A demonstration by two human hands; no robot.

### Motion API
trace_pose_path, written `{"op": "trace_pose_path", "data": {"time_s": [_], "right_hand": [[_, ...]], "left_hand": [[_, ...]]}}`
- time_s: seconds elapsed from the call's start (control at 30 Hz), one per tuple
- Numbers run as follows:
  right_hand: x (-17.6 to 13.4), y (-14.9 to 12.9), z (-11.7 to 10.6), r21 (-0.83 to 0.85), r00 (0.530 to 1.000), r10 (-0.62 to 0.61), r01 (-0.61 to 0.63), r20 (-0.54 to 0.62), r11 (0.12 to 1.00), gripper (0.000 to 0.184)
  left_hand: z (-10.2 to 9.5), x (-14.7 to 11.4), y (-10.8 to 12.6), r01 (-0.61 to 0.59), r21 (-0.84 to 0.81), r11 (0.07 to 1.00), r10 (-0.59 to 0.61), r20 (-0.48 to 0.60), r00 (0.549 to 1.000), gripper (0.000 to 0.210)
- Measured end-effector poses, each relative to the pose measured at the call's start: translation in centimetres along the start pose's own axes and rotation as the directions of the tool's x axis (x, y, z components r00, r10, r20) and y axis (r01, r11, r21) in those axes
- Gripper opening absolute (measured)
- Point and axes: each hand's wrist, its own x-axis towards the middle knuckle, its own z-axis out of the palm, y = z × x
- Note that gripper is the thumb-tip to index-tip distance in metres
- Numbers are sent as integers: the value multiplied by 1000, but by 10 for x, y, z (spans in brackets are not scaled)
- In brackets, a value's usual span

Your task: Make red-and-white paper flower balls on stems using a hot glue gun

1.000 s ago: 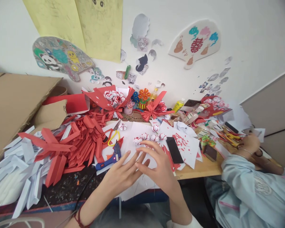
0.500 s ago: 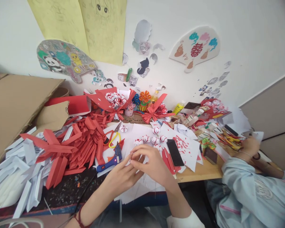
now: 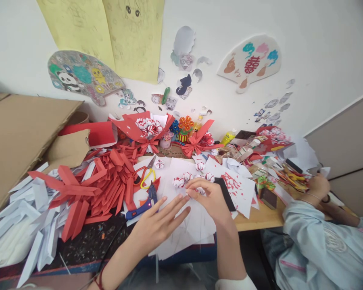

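Note:
My left hand point(image 3: 159, 223) is held over the white paper sheets point(image 3: 196, 225), its fingers stretched out and slightly apart. Thumb and forefinger of my right hand point(image 3: 210, 201) are pinched together at the left fingertips; whatever may be between them is too small to make out. Just left of my left hand lies a blue hot glue gun point(image 3: 151, 198) with a small lit light. Scissors point(image 3: 147, 179) with yellow and red handles rest behind it. Small red-and-white paper flowers point(image 3: 178, 182) sit on the sheets beyond my hands, some partly hidden by the right one.
A heap of folded red paper strips point(image 3: 109, 181) and white strips point(image 3: 33, 213) covers the left side, beside a cardboard box point(image 3: 27, 133). A black phone point(image 3: 226, 193) lies right of my hand. Wrapped bouquets point(image 3: 148, 129) stand behind. A co-worker's sleeve point(image 3: 317, 237) is at the right.
My hands have drawn apart from their closer overlap. The left fingers have straightened and spread, while the right hand has shifted right, still pinched, covering part of the phone.

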Motion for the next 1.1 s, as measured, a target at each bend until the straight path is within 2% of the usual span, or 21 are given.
{"op": "trace_pose_path", "data": {"time_s": [0.13,0.2,0.27,0.3,0.33,0.37,0.4,0.43,0.47,0.5,0.53,0.57,0.6,0.67,0.73,0.83,0.93,1.0,1.1], "right_hand": [[-15,21,-31,-33,984,50,-56,-172,998,19],[-35,35,-53,-41,932,99,-121,-348,992,24],[-61,49,-76,-131,819,106,-216,-563,968,30],[-74,54,-87,-238,738,69,-302,-672,923,32],[-87,59,-96,-362,637,-8,-428,-771,828,33],[-99,62,-103,-463,568,-95,-549,-817,696,34],[-109,64,-109,-555,590,-142,-611,-795,565,35],[-116,64,-111,-648,655,-163,-619,-738,444,36],[-120,63,-111,-721,723,-154,-595,-673,355,41],[-121,61,-108,-774,785,-124,-547,-607,319,50],[-119,59,-103,-805,837,-86,-485,-541,340,58],[-115,55,-96,-808,877,-45,-418,-478,415,60],[-108,50,-87,-772,910,-10,-346,-415,533,54],[-93,37,-65,-572,949,47,-226,-311,789,37],[-77,21,-40,-360,964,66,-159,-257,919,29],[-58,1,-5,-243,996,78,-89,-52,966,23],[-48,-5,18,-96,985,98,-85,143,992,23],[-44,-1,26,13,973,105,-110,205,994,24],[-39,11,29,112,961,143,-173,236,979,25]], "left_hand": [[-1,-3,-2,50,8,999,-50,22,998,62],[-1,-6,-4,79,7,997,-79,27,997,62],[-1,-9,-6,92,13,996,-92,18,996,59],[-1,-10,-7,89,14,996,-89,10,996,57],[-1,-11,-7,79,11,997,-79,1,997,55],[-1,-12,-8,68,4,998,-68,-6,998,53],[-1,-12,-8,55,-5,998,-55,-8,998,52],[0,-11,-7,43,-16,999,-43,-9,999,51],[0,-10,-7,32,-30,999,-33,-8,999,51],[-1,-8,-6,23,-44,999,-24,-11,1000,50],[-2,-7,-5,14,-57,998,-15,-15,1000,49],[-3,-5,-4,3,-69,998,-4,-22,1000,49],[-5,-3,-2,-13,-83,996,11,-29,1000,48],[-8,1,-1,-55,-119,991,51,-37,998,45],[-11,3,1,-101,-146,984,97,-35,995,41],[-10,2,4,-119,-98,988,113,-63,992,34],[-5,-1,6,-101,-60,993,95,-95,991,25],[-2,-4,5,-99,-73,992,92,-93,991,22],[2,-6,5,-98,-78,992,91,-81,992,25]]}}
